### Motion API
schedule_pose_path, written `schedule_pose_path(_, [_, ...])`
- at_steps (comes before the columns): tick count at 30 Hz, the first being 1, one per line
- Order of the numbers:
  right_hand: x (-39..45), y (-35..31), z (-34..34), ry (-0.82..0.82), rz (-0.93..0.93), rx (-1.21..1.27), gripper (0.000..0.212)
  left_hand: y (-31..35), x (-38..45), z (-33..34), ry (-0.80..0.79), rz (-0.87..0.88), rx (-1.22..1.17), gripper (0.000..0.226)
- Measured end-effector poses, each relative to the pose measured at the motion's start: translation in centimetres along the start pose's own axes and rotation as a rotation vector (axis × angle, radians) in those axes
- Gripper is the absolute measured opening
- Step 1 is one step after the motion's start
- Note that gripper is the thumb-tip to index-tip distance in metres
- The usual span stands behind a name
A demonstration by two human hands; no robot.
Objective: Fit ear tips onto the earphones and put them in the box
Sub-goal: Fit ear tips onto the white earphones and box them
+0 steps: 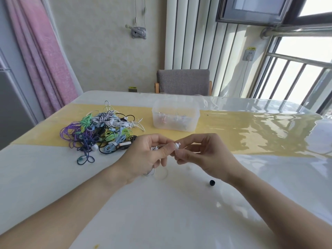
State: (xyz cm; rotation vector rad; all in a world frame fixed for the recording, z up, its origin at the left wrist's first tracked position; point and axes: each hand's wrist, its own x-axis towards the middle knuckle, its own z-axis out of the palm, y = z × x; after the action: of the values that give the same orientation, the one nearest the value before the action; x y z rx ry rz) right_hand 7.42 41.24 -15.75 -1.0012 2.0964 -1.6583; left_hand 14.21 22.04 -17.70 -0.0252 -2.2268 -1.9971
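Both my hands meet over the surface, pinched together on one white earphone: left hand grips its coiled cord, right hand works the tip end. Its bud points away from me, toward the box just beyond. Nothing stands between; the earphone pile lies left, a loose black ear tip near my right wrist.

White earbud mostly covered by fingertips of left hand and right hand; whether an ear tip sits on it cannot be told. Its white cable disappears under the left palm. Box at 12 o'clock from the hands: contents blurred through translucent wall, unidentifiable. Earphone pile at 10 o'clock: individual sets indistinguishable. Both forearms cut off by bottom edge. Small dark item on counter at 4 o'clock: too small to identify.
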Motion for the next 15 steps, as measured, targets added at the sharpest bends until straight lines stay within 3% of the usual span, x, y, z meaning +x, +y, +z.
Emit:
schedule_pose_path(7, [-0.1, 0.0, 0.5, 0.075, 0.027, 0.111, 0.029, -0.4, 0.1, 0.8, 0.042, -0.001, 0.013, 0.022])
schedule_pose_path(12, [-0.1, 0.1, 1.0, 0.115, 0.027, 0.108, 0.022, -0.5, -0.1, 1.3, 0.071, 0.053, -0.006, 0.021])
schedule_pose_path(15, [-0.1, -0.1, 0.7, 0.128, 0.036, 0.116, 0.018, -0.3, -0.1, 1.0, 0.028, 0.051, -0.023, 0.032])
